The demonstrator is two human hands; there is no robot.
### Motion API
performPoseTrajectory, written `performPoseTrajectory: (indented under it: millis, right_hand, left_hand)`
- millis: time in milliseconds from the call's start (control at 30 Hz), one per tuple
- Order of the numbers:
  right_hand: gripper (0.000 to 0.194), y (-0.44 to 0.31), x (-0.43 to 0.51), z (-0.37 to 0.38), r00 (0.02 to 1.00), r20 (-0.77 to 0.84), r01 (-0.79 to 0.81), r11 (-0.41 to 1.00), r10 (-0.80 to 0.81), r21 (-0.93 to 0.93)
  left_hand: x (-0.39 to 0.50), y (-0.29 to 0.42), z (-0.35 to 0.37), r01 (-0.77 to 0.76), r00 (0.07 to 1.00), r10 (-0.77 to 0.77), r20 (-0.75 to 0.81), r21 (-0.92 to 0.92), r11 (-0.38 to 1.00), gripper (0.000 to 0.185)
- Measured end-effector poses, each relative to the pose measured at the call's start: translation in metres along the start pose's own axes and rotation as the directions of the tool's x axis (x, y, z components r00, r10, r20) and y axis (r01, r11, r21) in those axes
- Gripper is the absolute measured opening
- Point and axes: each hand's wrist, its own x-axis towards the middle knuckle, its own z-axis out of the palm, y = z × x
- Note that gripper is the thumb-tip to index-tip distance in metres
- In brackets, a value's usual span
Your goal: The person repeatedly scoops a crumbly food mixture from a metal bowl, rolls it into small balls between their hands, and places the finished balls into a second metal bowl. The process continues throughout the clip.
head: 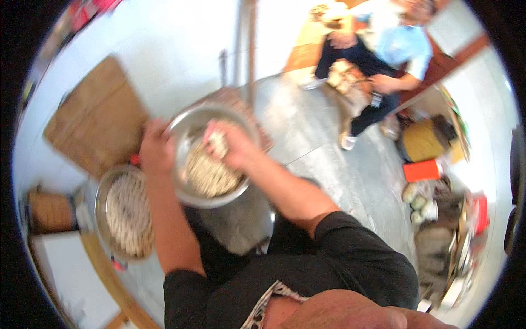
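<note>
A metal basin (213, 197) stands before me, with a pale yellowish, crumbly mass (211, 172) in its bottom. At the basin's left rim is my left hand (158, 144), blurred, seemingly gripping the edge. My right hand (234, 146) is inside the basin, above the mass, with its fingers curled around a whitish clump (217, 144). What the mass and clump are made of cannot be told through the blur. Beside my left forearm, a second metal basin (98, 205) holds many whitish, elongated pieces (129, 214) laid close together; my arm hides its right side.
A brown cardboard sheet (98, 117) leans at the left. At the upper right a seated person (370, 66) is blurred. Along the right wall lie a yellow container (425, 140), an orange-red box (423, 170) and greenish round items (418, 207). A white-topped table (74, 267) stands lower left.
</note>
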Motion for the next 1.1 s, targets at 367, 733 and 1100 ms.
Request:
performPoseTrajectory:
  millis: [367,733,1100]
  right_hand:
    - [0.026,0.002,-0.011,0.004,1.0,0.009,0.011,0.997,-0.01,-0.078]
    - [0.026,0.002,-0.013,0.006,0.999,0.04,0.021,0.998,-0.019,-0.061]
    - [0.026,0.001,-0.013,0.005,1.0,0.016,0.024,0.996,-0.023,-0.083]
  left_hand:
    - [0.004,-0.01,-0.012,0.328,0.935,-0.005,0.355,-0.859,0.392,0.021]
    - [0.0,-0.001,-0.003,0.176,0.979,-0.193,0.064,-0.738,0.652,0.025]
    - [-0.002,-0.007,0.012,0.166,0.964,-0.259,-0.066,-0.611,0.774,0.02]
